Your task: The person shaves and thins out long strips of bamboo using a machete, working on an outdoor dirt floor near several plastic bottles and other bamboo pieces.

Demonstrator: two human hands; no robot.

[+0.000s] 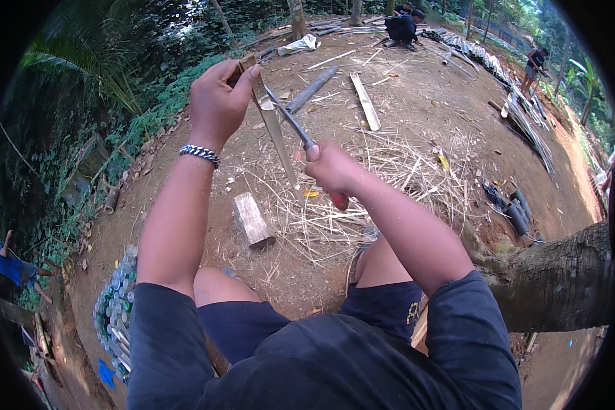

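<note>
My left hand [219, 102], raised, is closed round the upper end of a split bamboo strip [277, 140] that slants down to the right. In my right hand [331, 169] is a long, narrow knife [292, 121], gripped by its handle, whose red end sticks out below the fist. The blade points up and left, its tip close to the strip just below my left hand; whether it touches cannot be made out. Beneath the strip, a short wooden block [253, 220] rests on the dirt between my legs and beside a heap of pale bamboo shavings [369, 205].
A bamboo pole [312, 89] and a split piece [365, 102] lie ahead. At right are a thick trunk [553, 277] and dark tubes [518, 212]. Plastic bottles [116, 294] stand at left. Other people crouch [402, 29] or stand [534, 65] farther off, near stacked bamboo [471, 51].
</note>
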